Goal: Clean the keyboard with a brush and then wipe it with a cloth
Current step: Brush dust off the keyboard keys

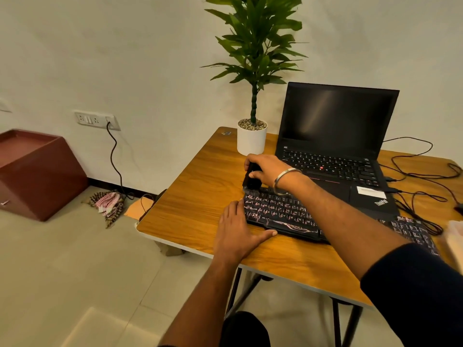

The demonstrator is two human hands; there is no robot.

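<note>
A black keyboard [280, 211] with pale key markings lies on the wooden table [195, 196], in front of an open laptop. My right hand [265, 170] grips a small black brush [249, 180], whose bristles touch the keyboard's far left corner. My left hand [238, 230] lies flat on the table against the keyboard's left end, thumb along its front edge. My right forearm crosses over the keyboard and hides its middle. A pale object [456, 239] at the table's right edge is cut off; I cannot tell what it is.
A black laptop [333, 151] stands open behind the keyboard, with cables [421, 176] trailing to its right. A potted plant [251, 139] stands at the table's back left. On the floor lie a checked cloth [107, 204] and a brown box [37, 171].
</note>
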